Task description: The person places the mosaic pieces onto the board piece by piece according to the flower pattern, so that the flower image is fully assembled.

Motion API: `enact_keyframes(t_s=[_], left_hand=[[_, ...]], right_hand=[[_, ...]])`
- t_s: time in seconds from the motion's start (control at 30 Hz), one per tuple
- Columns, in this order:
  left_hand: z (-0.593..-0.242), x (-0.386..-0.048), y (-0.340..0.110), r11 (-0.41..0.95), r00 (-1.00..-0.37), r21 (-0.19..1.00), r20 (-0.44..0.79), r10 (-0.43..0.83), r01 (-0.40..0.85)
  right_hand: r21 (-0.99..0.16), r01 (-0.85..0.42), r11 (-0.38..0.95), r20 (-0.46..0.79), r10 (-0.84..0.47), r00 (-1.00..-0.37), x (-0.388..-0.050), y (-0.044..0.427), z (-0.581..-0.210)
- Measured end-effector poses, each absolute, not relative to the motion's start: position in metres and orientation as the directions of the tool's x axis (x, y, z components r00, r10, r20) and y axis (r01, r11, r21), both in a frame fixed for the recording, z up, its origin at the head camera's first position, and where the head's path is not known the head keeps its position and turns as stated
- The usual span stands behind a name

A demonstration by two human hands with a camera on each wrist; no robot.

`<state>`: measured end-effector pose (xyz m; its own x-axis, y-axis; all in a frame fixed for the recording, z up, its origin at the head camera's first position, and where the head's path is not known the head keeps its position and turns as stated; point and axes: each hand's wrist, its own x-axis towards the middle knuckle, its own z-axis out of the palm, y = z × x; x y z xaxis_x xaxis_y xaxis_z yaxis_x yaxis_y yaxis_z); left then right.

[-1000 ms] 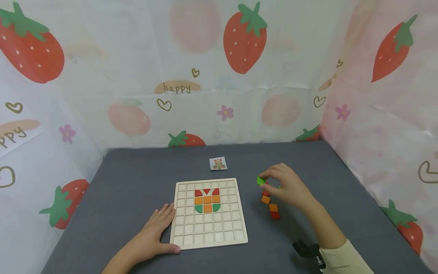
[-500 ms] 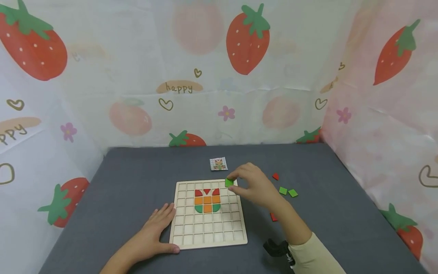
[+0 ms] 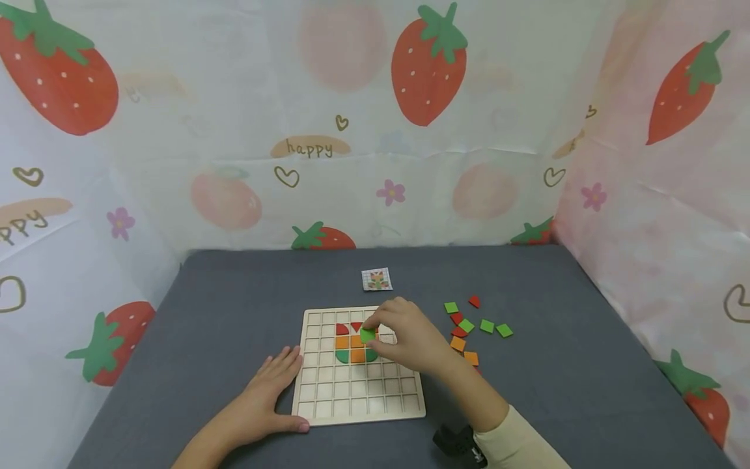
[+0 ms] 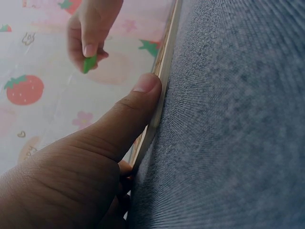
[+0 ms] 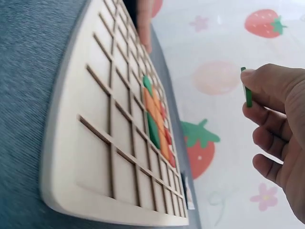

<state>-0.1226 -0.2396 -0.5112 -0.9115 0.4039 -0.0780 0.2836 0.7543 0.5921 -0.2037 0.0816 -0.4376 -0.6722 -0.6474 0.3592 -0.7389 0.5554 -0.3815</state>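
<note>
Card lies beyond board, loose tiles at right.

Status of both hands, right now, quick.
Left hand: open, touching the edge of the wooden grid board.
Right hand: closed, pinching a light green tile above the board.

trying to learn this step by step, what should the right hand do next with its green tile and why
Probably lower the green tile into a bare square of the board: the right hand pinches it above the board, apart from the surface, and the left hand rests against the board's edge. Which square suits it, I can't tell.
</note>
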Motion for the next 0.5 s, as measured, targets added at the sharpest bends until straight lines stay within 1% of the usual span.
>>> enact_keyframes(t_s=[0.1,0.33,0.5], left_hand=[[-0.51,-0.123,-0.239,0.754,-0.91,0.592,-0.081,0.408,0.285],[-0.51,-0.123,-0.239,0.75,-0.911,0.598,-0.079,0.405,0.282],[-0.512,-0.123,-0.239,0.749,-0.912,0.599,-0.074,0.404,0.283]], right_hand=[[-0.394,-0.73,0.558,0.334,-0.653,-0.679,-0.201,0.077,-0.442],[-0.381,-0.713,0.588,0.285,-0.659,-0.696,-0.198,0.07,-0.453],[-0.365,-0.718,0.593,0.275,-0.668,-0.692,-0.197,0.067,-0.459]])
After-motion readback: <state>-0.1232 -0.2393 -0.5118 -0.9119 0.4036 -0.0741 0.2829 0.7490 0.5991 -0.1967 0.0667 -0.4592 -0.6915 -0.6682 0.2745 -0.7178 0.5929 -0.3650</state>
